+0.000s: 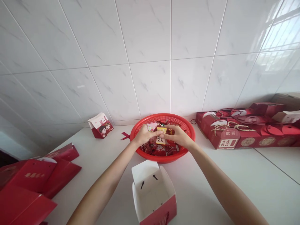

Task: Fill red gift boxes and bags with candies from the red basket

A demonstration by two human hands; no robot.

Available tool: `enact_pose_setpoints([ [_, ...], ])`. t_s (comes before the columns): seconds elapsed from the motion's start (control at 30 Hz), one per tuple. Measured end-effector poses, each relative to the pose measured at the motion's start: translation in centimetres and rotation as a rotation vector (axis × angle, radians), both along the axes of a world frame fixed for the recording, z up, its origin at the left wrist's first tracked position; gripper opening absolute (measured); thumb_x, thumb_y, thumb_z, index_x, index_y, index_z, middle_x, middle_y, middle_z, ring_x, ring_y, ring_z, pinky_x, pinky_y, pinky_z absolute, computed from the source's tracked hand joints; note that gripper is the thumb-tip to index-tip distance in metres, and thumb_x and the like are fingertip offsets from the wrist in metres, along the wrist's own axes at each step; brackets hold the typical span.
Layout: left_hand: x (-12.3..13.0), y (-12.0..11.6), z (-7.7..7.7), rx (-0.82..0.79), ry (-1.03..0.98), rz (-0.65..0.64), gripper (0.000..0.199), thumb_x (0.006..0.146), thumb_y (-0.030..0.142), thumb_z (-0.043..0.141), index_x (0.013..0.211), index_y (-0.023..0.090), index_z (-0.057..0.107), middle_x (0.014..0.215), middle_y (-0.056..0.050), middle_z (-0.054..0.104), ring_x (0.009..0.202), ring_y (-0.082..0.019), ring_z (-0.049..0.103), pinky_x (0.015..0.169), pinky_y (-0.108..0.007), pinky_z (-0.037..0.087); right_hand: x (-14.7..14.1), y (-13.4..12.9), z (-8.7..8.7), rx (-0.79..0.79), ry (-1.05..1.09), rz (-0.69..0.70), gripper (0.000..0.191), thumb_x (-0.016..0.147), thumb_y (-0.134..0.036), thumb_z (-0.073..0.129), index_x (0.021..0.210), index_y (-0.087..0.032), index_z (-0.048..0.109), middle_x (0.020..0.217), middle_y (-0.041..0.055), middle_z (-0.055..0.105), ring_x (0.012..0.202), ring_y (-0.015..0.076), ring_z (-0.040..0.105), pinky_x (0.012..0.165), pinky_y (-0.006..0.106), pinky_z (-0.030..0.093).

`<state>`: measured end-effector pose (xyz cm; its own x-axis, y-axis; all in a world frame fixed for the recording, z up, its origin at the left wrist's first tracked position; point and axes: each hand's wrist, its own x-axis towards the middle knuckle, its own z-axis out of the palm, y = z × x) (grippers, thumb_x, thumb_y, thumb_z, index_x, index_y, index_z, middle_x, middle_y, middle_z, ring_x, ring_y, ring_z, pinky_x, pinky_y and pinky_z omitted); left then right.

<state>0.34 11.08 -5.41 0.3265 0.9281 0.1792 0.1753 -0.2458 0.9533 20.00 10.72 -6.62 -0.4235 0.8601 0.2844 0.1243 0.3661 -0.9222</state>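
Over a round red basket (191, 132) of wrapped sweets, my two hands meet at the fingertips. My left hand (145, 135) is closed with a pink-wrapped sweet (152, 126) at its fingers. A yellow and white packet (160, 139) hangs between the hands, pinched by the fingers of my right hand (177, 135). Red packets (160, 151) lie in the basket beneath. In front of the basket, nearer to me, stands an open box (153, 193), white inside and red outside, its flaps up. Black cord ends poke through its inner walls.
Finished-looking red boxes (248, 134) with cords stand in rows at the right. A small red and white box (101, 126) stands left of the basket by a red ribbon (125, 135). Red flat boxes (35, 175) pile up at the left. A tiled wall (150, 81) rises behind.
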Motion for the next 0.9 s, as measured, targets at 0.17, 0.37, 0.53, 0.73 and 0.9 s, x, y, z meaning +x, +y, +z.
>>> enact_pose_setpoints([
  [0.17, -0.1, 0.1, -0.3, 0.033, 0.051, 0.026, 0.046, 0.067, 0.062, 0.080, 0.078, 0.020, 0.064, 0.077, 0.000, 0.069, 0.074, -0.020, 0.066, 0.069, -0.032, 0.056, -0.3, 0.2, -0.3, -0.028, 0.013, -0.012, 0.042, 0.071, -0.056, 0.080, 0.084, -0.017, 0.072, 0.080, 0.0028, 0.070, 0.077, 0.0212, 0.064, 0.073, 0.033, 0.049],
  [0.37, -0.9, 1.2, -1.3, 0.111, 0.073, 0.169, 0.038, 0.082, 0.056, 0.065, 0.097, 0.021, 0.068, 0.098, -0.004, 0.075, 0.102, -0.026, 0.069, 0.086, -0.034, 0.056, -0.1, -0.3, 0.2, -0.143, 0.196, -0.096, 0.046, 0.063, -0.058, 0.084, 0.081, -0.018, 0.069, 0.080, 0.0024, 0.070, 0.076, 0.0217, 0.066, 0.068, 0.032, 0.053],
  [0.53, -1.8, 2.2, -1.8, 0.314, 0.108, 0.502, 0.040, 0.076, 0.033, 0.070, 0.114, 0.021, 0.067, 0.120, -0.010, 0.071, 0.115, -0.024, 0.066, 0.101, -0.037, 0.050, 0.4, -0.5, 1.0, -0.207, 0.290, -0.110, 0.045, 0.063, -0.054, 0.086, 0.086, -0.019, 0.070, 0.084, 0.0042, 0.074, 0.078, 0.0238, 0.070, 0.069, 0.034, 0.056],
  [0.73, -4.0, -2.1, 2.0, 0.297, 0.226, 0.152, 0.031, 0.079, 0.048, 0.068, 0.087, 0.019, 0.075, 0.095, -0.007, 0.076, 0.092, -0.024, 0.068, 0.086, -0.033, 0.054, 1.7, -3.4, 4.3, -0.092, 0.204, -0.005, 0.039, 0.070, -0.047, 0.085, 0.095, -0.019, 0.073, 0.085, 0.0031, 0.073, 0.077, 0.0210, 0.068, 0.066, 0.030, 0.053],
  [0.9, -5.8, -7.1, 5.3, 0.001, 0.590, -0.169, 0.032, 0.074, 0.052, 0.076, 0.072, 0.021, 0.074, 0.070, 0.000, 0.071, 0.065, -0.017, 0.064, 0.059, -0.023, 0.047, 1.1, -7.3, 6.6, 0.077, -0.083, 0.199, 0.027, 0.073, -0.044, 0.084, 0.081, -0.020, 0.073, 0.071, -0.0008, 0.066, 0.063, 0.0141, 0.058, 0.054, 0.026, 0.042],
])
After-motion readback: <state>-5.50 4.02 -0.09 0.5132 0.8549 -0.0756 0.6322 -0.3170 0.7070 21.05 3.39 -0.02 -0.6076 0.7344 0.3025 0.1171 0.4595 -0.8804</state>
